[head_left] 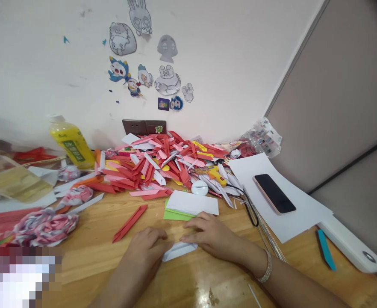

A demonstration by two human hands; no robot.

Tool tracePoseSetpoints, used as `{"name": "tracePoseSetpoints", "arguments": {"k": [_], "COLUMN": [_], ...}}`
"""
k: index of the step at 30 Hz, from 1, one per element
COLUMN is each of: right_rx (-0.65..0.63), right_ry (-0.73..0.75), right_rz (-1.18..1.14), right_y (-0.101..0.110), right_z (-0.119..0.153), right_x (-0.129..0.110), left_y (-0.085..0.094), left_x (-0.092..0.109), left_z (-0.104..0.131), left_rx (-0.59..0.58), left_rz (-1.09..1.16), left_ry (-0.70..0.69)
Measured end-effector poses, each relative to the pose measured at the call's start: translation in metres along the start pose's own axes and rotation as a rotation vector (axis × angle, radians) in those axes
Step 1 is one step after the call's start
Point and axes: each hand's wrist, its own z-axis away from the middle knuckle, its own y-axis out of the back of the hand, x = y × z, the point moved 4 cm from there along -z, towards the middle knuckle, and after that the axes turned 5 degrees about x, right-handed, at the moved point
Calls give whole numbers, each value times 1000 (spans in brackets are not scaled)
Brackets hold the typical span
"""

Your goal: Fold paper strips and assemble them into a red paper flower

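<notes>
A strip of folded white paper (180, 251) lies on the wooden table in front of me. My left hand (148, 244) is closed at the paper's left end, fingers curled and pressed against it. Across its upper right edge bends my right hand (210, 235), its fingertips and thumb gripping the fold; a bracelet circles that wrist. Just beyond my fingers is a stack of white paper slips (193, 202) on green paper slips (175, 214). One folded red paper strip (130, 223) rests left of the stack.
Folded red, pink, white and yellow strips are heaped (156, 162) against the wall. A yellow drink bottle (73, 143) and paper rosettes (47, 226) stand left. Rightward are a yellow glue gun (217, 175), a phone (274, 193) on white sheets, and a teal cutter (325, 250).
</notes>
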Motion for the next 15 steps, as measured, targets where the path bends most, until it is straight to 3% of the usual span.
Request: {"name": "tracePoseSetpoints", "arguments": {"k": [7, 15], "right_rx": [-15, -67], "right_ry": [64, 77], "right_rz": [115, 190], "right_y": [1, 6], "right_z": [1, 0], "right_x": [-3, -10], "left_y": [3, -1], "left_x": [11, 13], "left_z": [-3, 1], "left_rx": [-103, -82], "left_rz": [-120, -246], "left_ry": [-62, -30]}}
